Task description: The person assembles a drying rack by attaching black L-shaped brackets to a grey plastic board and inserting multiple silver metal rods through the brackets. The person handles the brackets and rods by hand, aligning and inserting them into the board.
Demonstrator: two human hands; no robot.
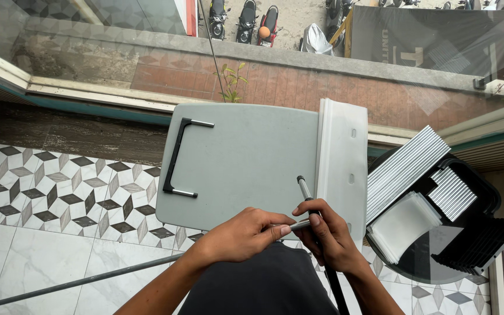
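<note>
Head view: both hands closed, left hand (246, 233) pinching long rod (88, 280), right hand (328, 233) gripping crossing rod (303, 188), steadying their junction over grey table (246, 157).

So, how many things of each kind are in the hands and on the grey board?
Thin metal rods in the hands: 2 (left hand holds a long rod; right hand holds a dark rod)
Black handle on the grey board: 1
White panel: 1
Total: 4

Matt grey plastic board (246, 166), shiny metal rods (304, 189).
</note>
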